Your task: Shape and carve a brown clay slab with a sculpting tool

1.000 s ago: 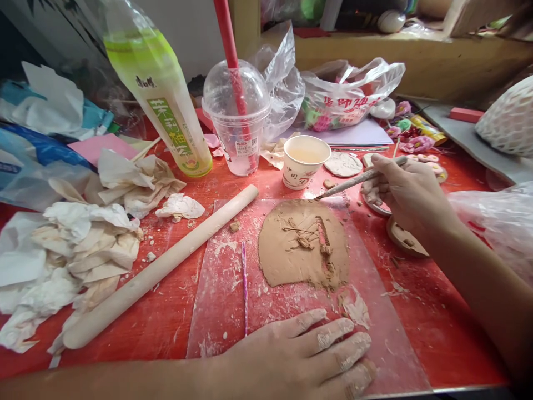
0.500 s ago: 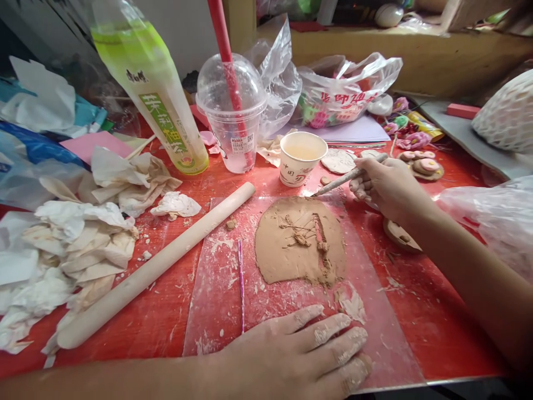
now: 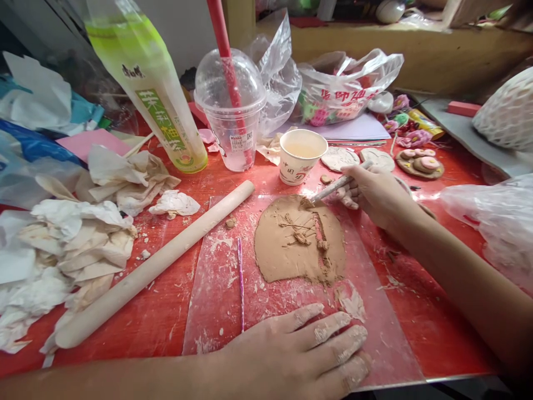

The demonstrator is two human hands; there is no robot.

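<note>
Right hand [image 3: 377, 194] gripping a slim grey stick [image 3: 336, 186], its tip shifted inward from the far edge of the flat brown clay slab [image 3: 280, 253] there on the clear plastic sheet [image 3: 213, 316] — left hand [image 3: 297, 350] spread, unmoved.

My left hand [image 3: 291, 355] is smeared whitish across the fingers [image 3: 343, 349], and the tool [image 3: 333, 188] in my right hand [image 3: 370, 193] is pale grey. The clay slab [image 3: 277, 250] is plain brown, on a clear sheet [image 3: 220, 311] flecked white over the red table [image 3: 441, 328]. To the left, a thin stick [image 3: 241, 283] is streaked purple and pink, the rolling pin [image 3: 166, 256] pale beige. Farther off, I see a yellow-green bottle [image 3: 154, 100], a red straw [image 3: 220, 30], and a white cup [image 3: 292, 169] printed in red and black.
</note>
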